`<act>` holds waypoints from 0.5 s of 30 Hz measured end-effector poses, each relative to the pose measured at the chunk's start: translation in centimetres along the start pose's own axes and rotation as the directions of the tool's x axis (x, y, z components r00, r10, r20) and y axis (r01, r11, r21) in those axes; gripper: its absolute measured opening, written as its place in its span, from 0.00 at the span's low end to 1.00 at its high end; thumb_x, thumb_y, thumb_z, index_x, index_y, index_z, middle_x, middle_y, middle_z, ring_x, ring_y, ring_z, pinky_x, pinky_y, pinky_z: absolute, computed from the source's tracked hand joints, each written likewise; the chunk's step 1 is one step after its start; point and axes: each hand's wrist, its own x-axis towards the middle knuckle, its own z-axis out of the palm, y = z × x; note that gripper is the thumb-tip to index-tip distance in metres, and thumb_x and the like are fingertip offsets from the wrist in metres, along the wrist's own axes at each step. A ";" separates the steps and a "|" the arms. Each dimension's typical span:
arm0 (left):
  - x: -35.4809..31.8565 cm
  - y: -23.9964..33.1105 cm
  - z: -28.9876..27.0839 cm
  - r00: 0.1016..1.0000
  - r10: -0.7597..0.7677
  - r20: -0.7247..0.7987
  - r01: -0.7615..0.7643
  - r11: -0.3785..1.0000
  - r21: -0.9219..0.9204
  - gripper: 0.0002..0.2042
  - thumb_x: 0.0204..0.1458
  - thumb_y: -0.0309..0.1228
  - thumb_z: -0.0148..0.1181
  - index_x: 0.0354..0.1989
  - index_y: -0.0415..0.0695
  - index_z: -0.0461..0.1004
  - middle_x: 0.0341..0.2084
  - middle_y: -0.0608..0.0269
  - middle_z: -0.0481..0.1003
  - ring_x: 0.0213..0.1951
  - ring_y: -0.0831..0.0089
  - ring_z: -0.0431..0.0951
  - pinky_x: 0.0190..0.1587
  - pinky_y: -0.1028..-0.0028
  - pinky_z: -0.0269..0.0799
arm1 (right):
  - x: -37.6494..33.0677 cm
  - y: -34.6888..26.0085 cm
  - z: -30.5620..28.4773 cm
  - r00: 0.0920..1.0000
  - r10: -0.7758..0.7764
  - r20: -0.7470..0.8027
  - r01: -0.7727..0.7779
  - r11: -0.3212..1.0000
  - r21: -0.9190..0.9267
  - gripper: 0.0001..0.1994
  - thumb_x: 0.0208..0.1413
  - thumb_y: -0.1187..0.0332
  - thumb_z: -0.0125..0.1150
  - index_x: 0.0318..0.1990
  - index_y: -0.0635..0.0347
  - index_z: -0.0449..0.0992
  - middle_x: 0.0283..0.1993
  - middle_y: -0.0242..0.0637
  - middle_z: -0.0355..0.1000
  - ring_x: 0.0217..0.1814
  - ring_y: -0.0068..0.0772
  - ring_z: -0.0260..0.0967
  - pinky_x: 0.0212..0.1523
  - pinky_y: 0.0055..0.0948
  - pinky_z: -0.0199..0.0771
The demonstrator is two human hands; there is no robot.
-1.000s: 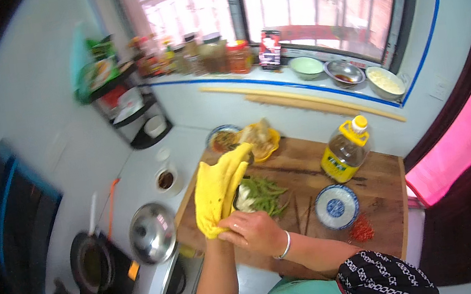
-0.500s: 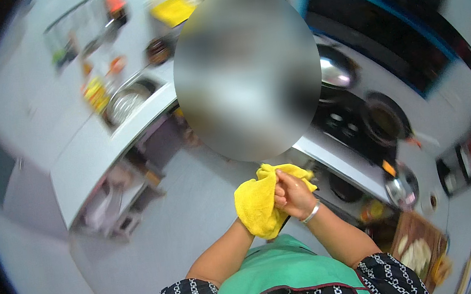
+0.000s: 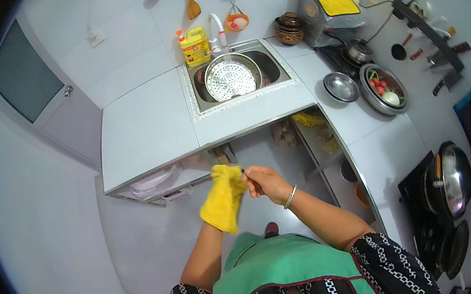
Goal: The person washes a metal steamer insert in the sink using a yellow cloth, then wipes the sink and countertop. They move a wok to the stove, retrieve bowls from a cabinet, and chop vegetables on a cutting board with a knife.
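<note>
Cloth (image 3: 221,201), yellow, draped over the left hand in front of the green apron (image 3: 284,255), above the floor (image 3: 152,233) and apart from the counter (image 3: 249,113). Right hand (image 3: 268,185): fingers curled, thumb and forefinger seemingly pinching a dark edge at the upper right of the fabric. Left hand: covered, its pose cannot be told. Judged by its folds, the material should be light, soft, limp and hardly fragile, best gripped by a hem or corner
</note>
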 end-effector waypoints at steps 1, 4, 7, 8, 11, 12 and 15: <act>2.4 0.6 -2.3 0.984 0.176 -0.035 -0.145 0.894 0.424 0.15 0.50 0.43 0.48 0.21 0.46 0.68 0.16 0.61 0.69 0.24 0.63 0.69 0.29 0.63 0.64 | 2.3 -1.2 -0.9 1.000 0.014 0.012 -0.014 1.000 -0.024 0.12 0.61 0.60 0.42 0.32 0.57 0.68 0.19 0.26 0.64 0.19 0.18 0.62 0.21 0.18 0.60; 9.7 2.2 -11.4 0.850 0.242 0.467 -0.242 -0.608 0.756 0.10 0.39 0.37 0.55 0.14 0.44 0.72 0.17 0.57 0.71 0.26 0.59 0.70 0.32 0.57 0.62 | 9.2 -4.2 -3.2 0.997 0.074 0.009 -0.073 0.993 -0.089 0.11 0.60 0.61 0.44 0.33 0.57 0.69 0.20 0.26 0.65 0.22 0.17 0.63 0.23 0.18 0.62; 16.8 6.8 -12.7 0.979 0.035 0.203 -0.152 -0.543 0.826 0.08 0.34 0.34 0.60 0.17 0.42 0.73 0.16 0.55 0.71 0.28 0.57 0.72 0.33 0.57 0.63 | 15.9 -6.4 -7.9 0.998 0.058 -0.037 -0.062 0.990 -0.125 0.10 0.59 0.62 0.45 0.34 0.56 0.71 0.22 0.26 0.67 0.23 0.17 0.65 0.25 0.17 0.62; 19.4 8.6 -12.5 0.992 0.079 0.095 -0.058 -0.376 0.925 0.09 0.31 0.33 0.61 0.20 0.41 0.73 0.15 0.53 0.71 0.29 0.55 0.72 0.34 0.57 0.65 | 17.4 -6.7 -9.2 0.998 0.043 -0.047 -0.049 0.991 -0.127 0.10 0.59 0.62 0.46 0.34 0.56 0.71 0.23 0.26 0.67 0.24 0.17 0.65 0.25 0.17 0.63; 29.0 9.0 -15.5 0.970 0.232 -0.075 0.085 -0.034 0.996 0.14 0.27 0.37 0.63 0.22 0.42 0.73 0.20 0.49 0.72 0.31 0.53 0.72 0.37 0.57 0.66 | 22.7 -8.7 -14.2 0.973 0.046 -0.228 -0.083 0.984 -0.157 0.09 0.57 0.63 0.48 0.35 0.57 0.72 0.25 0.27 0.69 0.25 0.18 0.67 0.27 0.17 0.64; 31.7 7.9 -19.3 0.952 0.225 0.210 -0.116 -0.369 0.922 0.16 0.23 0.41 0.64 0.22 0.45 0.73 0.23 0.48 0.72 0.33 0.53 0.72 0.39 0.58 0.65 | 24.6 -9.4 -15.8 0.962 0.021 -0.272 -0.068 0.984 -0.165 0.09 0.57 0.63 0.48 0.35 0.57 0.72 0.25 0.28 0.69 0.26 0.18 0.67 0.27 0.18 0.65; 41.0 5.8 -27.7 0.992 0.035 0.124 -0.101 -0.385 0.917 0.19 0.20 0.42 0.66 0.23 0.46 0.71 0.28 0.46 0.71 0.35 0.50 0.70 0.39 0.60 0.65 | 30.0 -11.2 -19.9 0.926 -0.025 -0.377 -0.086 0.957 -0.276 0.09 0.56 0.64 0.49 0.36 0.59 0.73 0.26 0.29 0.70 0.28 0.20 0.69 0.28 0.20 0.67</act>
